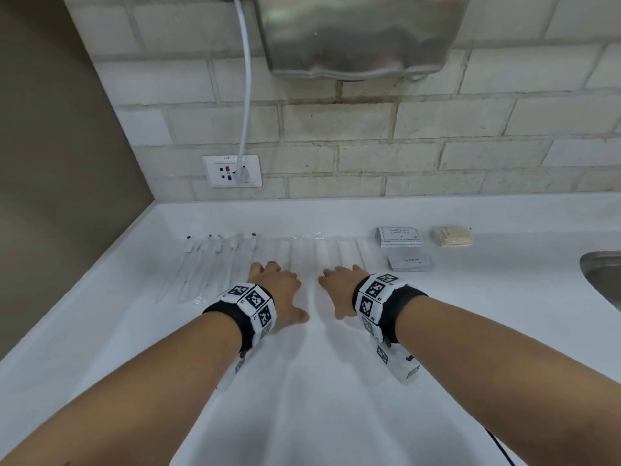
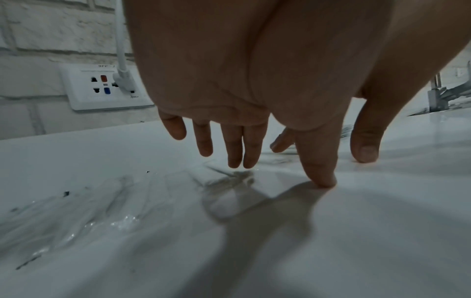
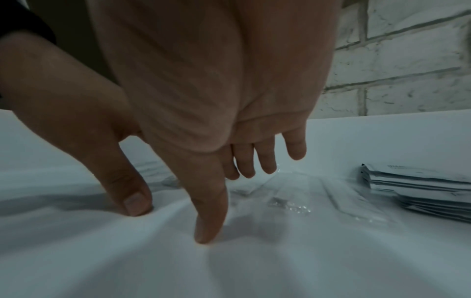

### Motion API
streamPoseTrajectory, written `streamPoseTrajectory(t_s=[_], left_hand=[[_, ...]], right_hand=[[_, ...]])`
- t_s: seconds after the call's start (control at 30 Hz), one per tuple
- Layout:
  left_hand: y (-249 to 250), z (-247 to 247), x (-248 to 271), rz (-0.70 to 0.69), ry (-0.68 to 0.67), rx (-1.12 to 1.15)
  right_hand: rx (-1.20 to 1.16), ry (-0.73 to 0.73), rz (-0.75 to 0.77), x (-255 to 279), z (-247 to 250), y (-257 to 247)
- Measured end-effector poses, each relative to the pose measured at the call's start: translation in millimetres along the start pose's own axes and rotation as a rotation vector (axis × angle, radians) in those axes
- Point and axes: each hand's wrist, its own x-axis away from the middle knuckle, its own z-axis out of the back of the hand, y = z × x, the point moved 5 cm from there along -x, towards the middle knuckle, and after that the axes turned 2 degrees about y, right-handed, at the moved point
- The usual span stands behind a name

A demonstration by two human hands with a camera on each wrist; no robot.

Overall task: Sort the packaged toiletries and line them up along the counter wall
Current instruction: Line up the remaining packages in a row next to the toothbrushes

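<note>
Both hands rest flat with fingers spread, gripping nothing: the left hand (image 1: 279, 290) and right hand (image 1: 339, 287) press the near ends of clear-wrapped white sticks (image 1: 322, 255), whose long axes run straight ahead of the fingertips toward the wall on the bench (image 1: 100, 331).

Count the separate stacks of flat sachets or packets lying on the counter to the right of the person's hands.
3. The shampoo sachet stack lies nearest the wall; the toothpaste sachet stack lies just in front of it; the beige packet stack lies further right, towards the sink.
</note>
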Motion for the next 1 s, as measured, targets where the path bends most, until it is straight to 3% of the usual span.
streamPoseTrajectory(t_s=[0.13,0.43,1.0], left_hand=[[0,-4,0,-0.003,-0.059,0.012],[2,-7,-2,-0.034,-0.048,0.058],[2,-7,-2,-0.019,-0.064,0.068]], right_hand=[[-0.01,-0.128,-0.035,-4,-6,5],[-0.033,-0.038,-0.023,1,-11,7],[-0.078,-0.067,-0.055,7,-10,8]])
